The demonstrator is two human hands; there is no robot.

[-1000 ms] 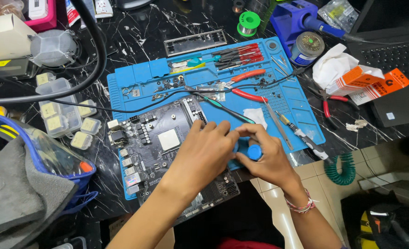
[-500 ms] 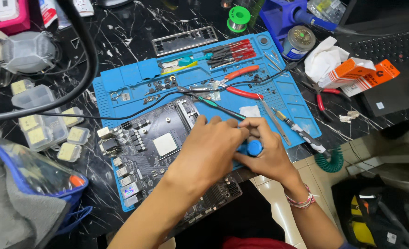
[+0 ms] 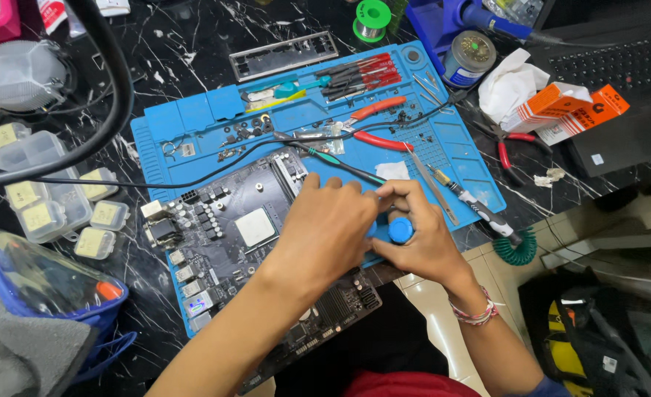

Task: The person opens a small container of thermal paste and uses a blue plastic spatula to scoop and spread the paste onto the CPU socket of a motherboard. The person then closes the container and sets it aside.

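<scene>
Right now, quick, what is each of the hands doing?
Left hand: curled palm down over the circuit board; what it grips, if anything, cannot be told.
Right hand: closed around a blue-capped tool.

A black marble-patterned tabletop point(image 3: 156, 73) stands over pale floor tiles point(image 3: 619, 220).

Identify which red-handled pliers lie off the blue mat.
The small red-handled pliers on the black marble top, right of the blue mat beside the white tissue; the larger red-handled pliers lie on the mat.

Matt blue rubbery mat point(image 3: 193, 121) on glossy (veined) marble tabletop point(image 3: 156, 59).
</scene>
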